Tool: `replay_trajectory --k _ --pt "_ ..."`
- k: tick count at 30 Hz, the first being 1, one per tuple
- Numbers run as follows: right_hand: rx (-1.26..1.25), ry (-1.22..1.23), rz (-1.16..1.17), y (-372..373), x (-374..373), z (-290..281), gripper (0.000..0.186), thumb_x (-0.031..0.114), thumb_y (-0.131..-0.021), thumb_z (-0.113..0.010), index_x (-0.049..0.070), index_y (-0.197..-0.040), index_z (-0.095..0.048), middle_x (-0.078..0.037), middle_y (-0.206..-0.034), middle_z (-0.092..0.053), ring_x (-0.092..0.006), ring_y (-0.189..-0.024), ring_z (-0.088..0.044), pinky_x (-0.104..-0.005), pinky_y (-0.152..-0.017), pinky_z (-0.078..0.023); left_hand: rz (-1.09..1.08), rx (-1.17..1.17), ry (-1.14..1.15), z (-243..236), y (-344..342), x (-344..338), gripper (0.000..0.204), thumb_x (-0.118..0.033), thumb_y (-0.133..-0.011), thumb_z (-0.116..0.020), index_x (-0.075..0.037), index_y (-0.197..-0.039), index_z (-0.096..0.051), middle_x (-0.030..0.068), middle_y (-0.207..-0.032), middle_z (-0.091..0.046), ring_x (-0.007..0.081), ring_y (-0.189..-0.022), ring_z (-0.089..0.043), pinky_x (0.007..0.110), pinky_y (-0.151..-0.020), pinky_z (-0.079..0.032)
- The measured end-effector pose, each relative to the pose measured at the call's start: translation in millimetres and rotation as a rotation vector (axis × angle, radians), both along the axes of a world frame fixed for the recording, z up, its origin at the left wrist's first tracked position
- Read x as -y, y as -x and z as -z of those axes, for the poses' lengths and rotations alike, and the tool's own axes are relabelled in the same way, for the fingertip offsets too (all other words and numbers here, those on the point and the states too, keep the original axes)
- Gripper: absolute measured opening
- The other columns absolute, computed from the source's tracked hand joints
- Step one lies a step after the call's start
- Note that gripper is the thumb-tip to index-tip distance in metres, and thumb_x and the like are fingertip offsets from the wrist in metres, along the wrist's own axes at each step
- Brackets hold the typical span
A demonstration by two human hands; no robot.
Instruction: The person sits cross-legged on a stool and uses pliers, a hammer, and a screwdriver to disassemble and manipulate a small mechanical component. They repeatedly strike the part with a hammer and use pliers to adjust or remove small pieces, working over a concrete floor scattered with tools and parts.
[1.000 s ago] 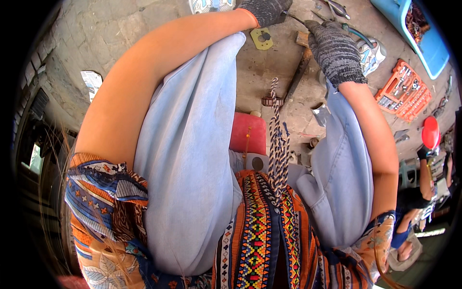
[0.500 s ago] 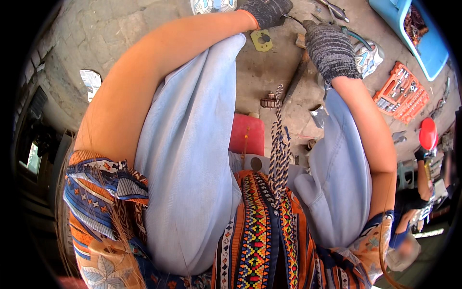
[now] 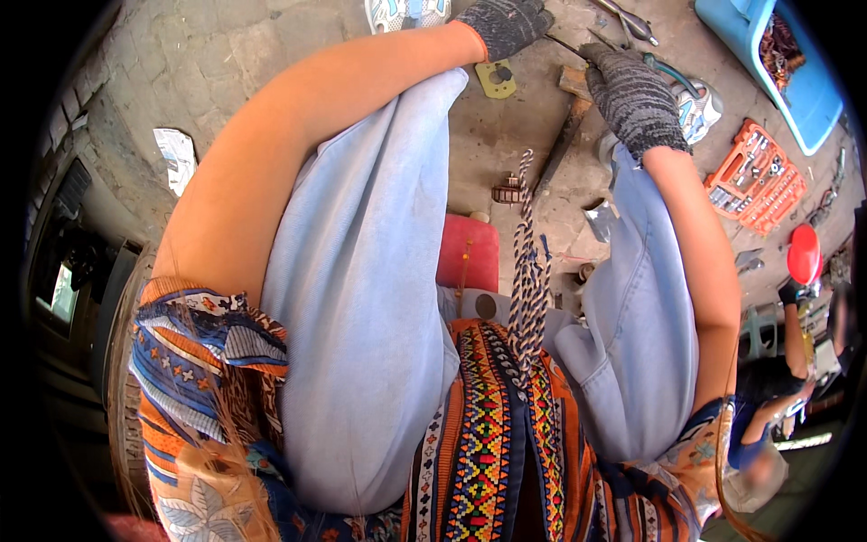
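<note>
Both my hands wear dark grey knit gloves, far out past my knees. My left hand [image 3: 506,27] is at the top edge, its fingers curled; anything inside them is hidden. My right hand [image 3: 637,98] is closed on a thin dark metal rod [image 3: 566,43], whose free end points toward my left fingers. A yellowish flat plate [image 3: 496,79] with a dark hole lies on the ground just below my left hand. Next to my right hand lies a hammer [image 3: 564,135] with a dark handle. A curved teal handle [image 3: 673,74] shows behind the right glove, partly covered.
A blue tub [image 3: 804,113] holding copper-coloured scrap stands at the upper right. An orange socket set case [image 3: 757,178] lies open below it. A small copper-wound rotor [image 3: 508,191] and a red stool [image 3: 468,251] are between my legs. Another person [image 3: 768,415] works at the right.
My right hand has shifted slightly right and nearer with the rod. The whole view has moved a little; my left hand stays close to the same place.
</note>
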State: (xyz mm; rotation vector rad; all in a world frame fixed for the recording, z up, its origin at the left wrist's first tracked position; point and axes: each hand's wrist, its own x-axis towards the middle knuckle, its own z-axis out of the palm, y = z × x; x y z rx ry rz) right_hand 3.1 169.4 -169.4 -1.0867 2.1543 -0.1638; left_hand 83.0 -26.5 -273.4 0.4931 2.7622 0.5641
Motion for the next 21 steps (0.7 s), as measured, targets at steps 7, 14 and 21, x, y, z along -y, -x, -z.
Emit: replay_trajectory --k 7,14,21 --pt "-0.070 0.124 0.220 21 -53 -6 0.034 0.023 -0.085 -0.056 0.015 -0.118 -0.058 -0.018 -0.104 -0.060 -0.0336 -0.095 -0.058 -0.0392 -0.089 -0.045 0.036 0.052 -0.073 -9 6 0 0.015 -0.010 -0.080 -0.048 -0.002 -0.089 -0.056 0.0194 -0.081 -0.060 0.0317 -0.073 -0.062 0.042 -0.060 -0.049" --pt "-0.254 0.229 -0.018 17 -9 -37 0.045 0.035 -0.083 -0.061 0.014 -0.121 -0.054 -0.015 -0.113 -0.058 -0.0291 -0.108 -0.053 -0.0400 -0.096 -0.040 0.001 0.061 -0.454 -91 14 -2 0.016 -0.015 -0.080 -0.054 -0.003 -0.091 -0.055 0.0183 -0.085 -0.059 0.0340 -0.077 -0.060 0.045 -0.068 -0.048" --pt "-0.074 0.059 -0.142 5 -12 -72 0.035 0.038 -0.087 -0.054 0.010 -0.107 -0.061 -0.012 -0.093 -0.061 -0.0291 -0.090 -0.058 -0.0412 -0.079 -0.045 0.050 -0.018 -0.446 -156 19 -5 0.028 -0.026 -0.084 -0.056 -0.004 -0.102 -0.055 0.0132 -0.089 -0.058 0.0295 -0.076 -0.061 0.039 -0.064 -0.049"
